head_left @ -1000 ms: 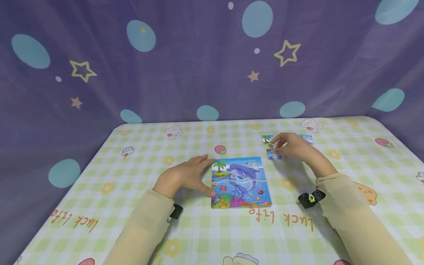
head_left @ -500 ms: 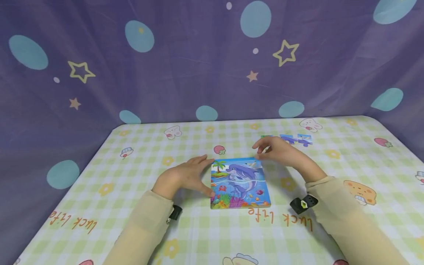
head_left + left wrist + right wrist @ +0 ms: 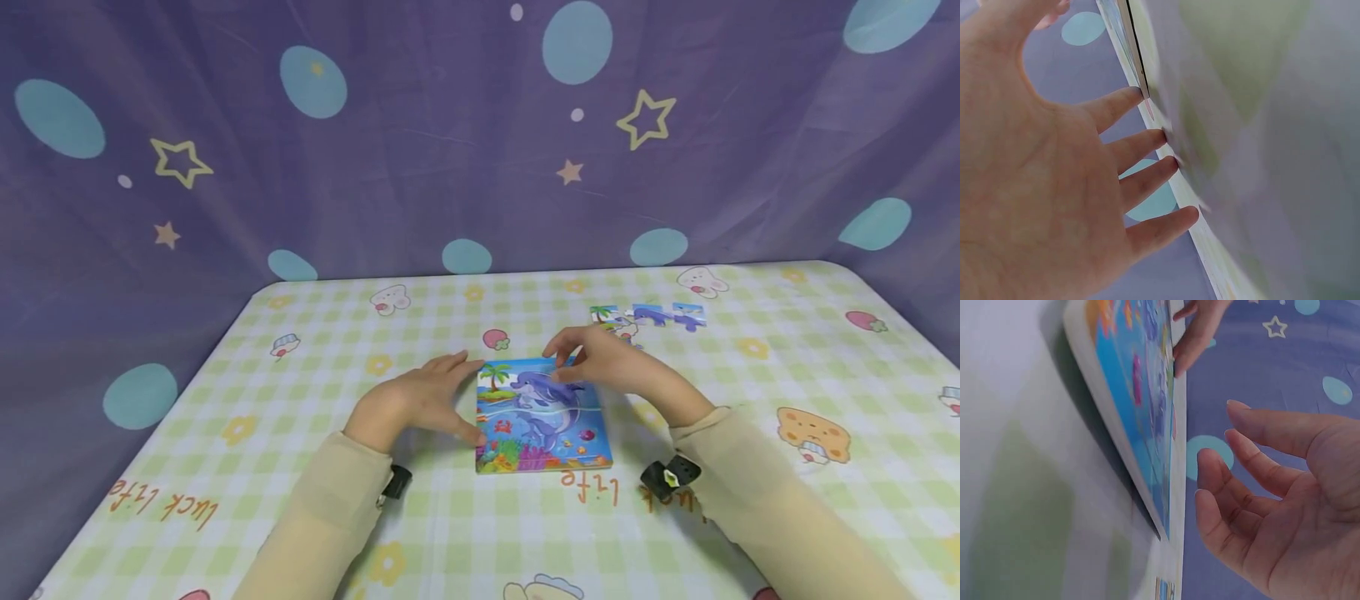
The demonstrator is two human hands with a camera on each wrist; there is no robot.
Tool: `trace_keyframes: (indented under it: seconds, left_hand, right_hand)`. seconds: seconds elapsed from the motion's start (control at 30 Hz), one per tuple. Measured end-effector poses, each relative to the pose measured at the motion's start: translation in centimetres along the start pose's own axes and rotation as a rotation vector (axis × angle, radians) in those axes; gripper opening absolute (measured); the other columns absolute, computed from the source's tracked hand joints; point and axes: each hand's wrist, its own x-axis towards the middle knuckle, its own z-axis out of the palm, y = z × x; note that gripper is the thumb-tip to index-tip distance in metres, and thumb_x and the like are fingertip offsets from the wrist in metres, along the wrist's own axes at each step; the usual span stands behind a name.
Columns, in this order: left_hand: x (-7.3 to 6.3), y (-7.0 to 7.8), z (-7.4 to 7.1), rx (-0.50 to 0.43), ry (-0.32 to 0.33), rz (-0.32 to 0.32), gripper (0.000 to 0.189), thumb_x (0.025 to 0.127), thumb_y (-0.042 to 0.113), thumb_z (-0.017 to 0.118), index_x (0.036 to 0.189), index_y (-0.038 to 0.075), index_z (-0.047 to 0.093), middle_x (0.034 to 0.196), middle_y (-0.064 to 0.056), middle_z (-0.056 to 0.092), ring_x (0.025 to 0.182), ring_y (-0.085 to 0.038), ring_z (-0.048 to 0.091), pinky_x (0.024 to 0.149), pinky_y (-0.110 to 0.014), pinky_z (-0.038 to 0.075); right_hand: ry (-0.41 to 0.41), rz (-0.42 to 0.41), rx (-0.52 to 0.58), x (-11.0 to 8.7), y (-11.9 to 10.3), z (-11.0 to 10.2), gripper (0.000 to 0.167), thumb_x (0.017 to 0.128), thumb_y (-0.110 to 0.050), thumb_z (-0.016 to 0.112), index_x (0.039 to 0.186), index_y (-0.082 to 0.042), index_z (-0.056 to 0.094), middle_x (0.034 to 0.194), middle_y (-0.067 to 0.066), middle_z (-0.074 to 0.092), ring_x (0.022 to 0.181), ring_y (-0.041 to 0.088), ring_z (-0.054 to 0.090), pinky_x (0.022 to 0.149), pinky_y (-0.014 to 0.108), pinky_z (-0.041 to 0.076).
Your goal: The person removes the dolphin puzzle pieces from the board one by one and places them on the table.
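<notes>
From the pieces (image 3: 649,317) beyond the dolphin puzzle (image 3: 536,429), my loosely curled, seemingly empty right hand (image 3: 609,360) has come over it, apparently shifting work there, my left hand (image 3: 416,400) spread alongside.

Right hand (image 3: 600,358) hides the dolphin puzzle's (image 3: 536,429) corner below it, partly the loose pieces (image 3: 648,316) beyond. Left wrist view: tablecloth (image 3: 1260,137) past left hand's (image 3: 1066,181) fingertips blurred.

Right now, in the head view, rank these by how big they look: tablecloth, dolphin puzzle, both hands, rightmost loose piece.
1. Tablecloth
2. Dolphin puzzle
3. Left hand and right hand: too alike to rank
4. Rightmost loose piece
</notes>
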Motion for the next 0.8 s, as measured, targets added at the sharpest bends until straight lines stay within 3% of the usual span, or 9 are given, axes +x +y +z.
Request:
trace_keyframes:
  seconds: [0.4, 0.8]
  left_hand:
    - [0.4, 0.0, 0.2, 0.020, 0.000, -0.018, 0.109, 0.073, 0.058, 0.080, 0.159, 0.024, 0.023, 0.165, -0.004, 0.013, 0.150, -0.027, 0.013, 0.118, -0.051, 0.019]
    - [-0.3, 0.8, -0.5, -0.012, 0.025, 0.046, 0.107, 0.074, 0.051, 0.082, 0.157, 0.014, 0.027, 0.164, -0.009, 0.016, 0.149, -0.030, 0.017, 0.118, -0.052, 0.022]
  right_hand:
    - [-0.039, 0.044, -0.027, 0.1, -1.0, 1.7, 0.025, 0.091, -0.007, 0.071, 0.114, 0.001, 0.065, 0.097, 0.008, 0.063, 0.071, 0.015, 0.055, 0.064, 0.030, 0.047]
    - [-0.053, 0.086, -0.084, 0.4, -1.1, 2.5, 0.031, 0.086, -0.010, 0.077, 0.113, -0.002, 0.065, 0.101, 0.010, 0.062, 0.078, 0.019, 0.055, 0.065, 0.030, 0.047]
